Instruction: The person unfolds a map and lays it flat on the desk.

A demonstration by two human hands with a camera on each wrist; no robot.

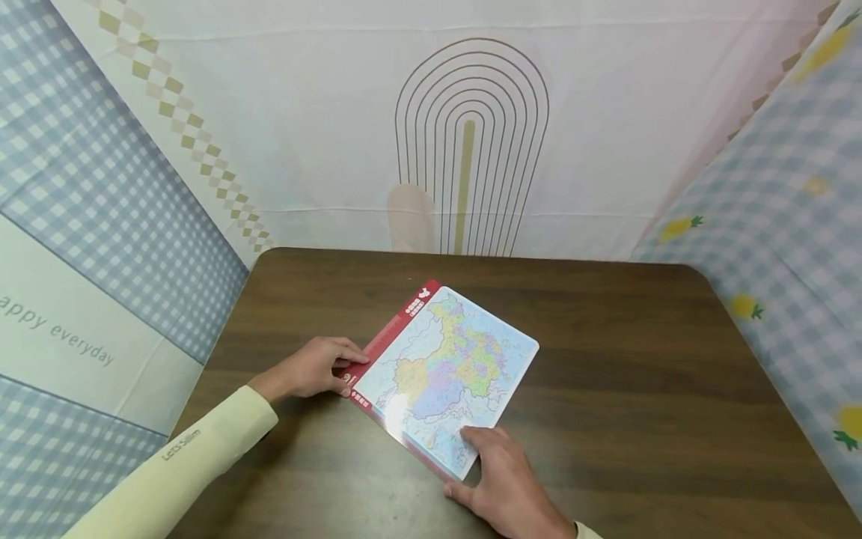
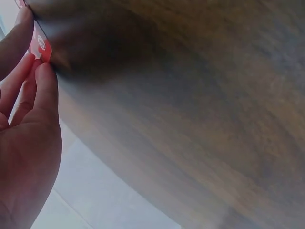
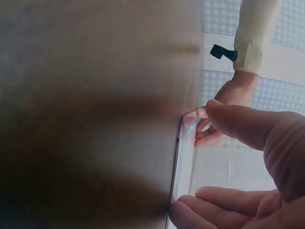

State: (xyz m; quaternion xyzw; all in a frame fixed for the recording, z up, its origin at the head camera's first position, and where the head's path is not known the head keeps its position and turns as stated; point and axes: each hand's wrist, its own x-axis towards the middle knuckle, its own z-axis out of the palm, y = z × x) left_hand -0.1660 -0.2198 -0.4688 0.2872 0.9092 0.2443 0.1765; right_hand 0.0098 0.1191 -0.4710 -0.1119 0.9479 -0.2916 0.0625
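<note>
A flat rectangular map board [image 1: 444, 367], with a multicoloured map on pale blue and a red strip along its left side, lies askew on the table. My left hand [image 1: 319, 367] holds its left corner, thumb at the lower edge and fingers over the red strip. In the left wrist view, the red corner [image 2: 40, 45] shows between the thumb and fingers. My right hand [image 1: 505, 479] grips the near corner, thumb by the lower edge and fingertips on the right edge. From the right wrist, the board [image 3: 185, 162] appears edge-on, with thumb and fingers spread along it.
The dark wood-grain table [image 1: 626, 389] has rounded far corners. Behind it hangs a white cloth [image 1: 323, 127] with an arch pattern. Checked blue-and-white cloths [image 1: 121, 127] flank both sides. A small dark piece [image 3: 223, 52] sticks out from the left sleeve.
</note>
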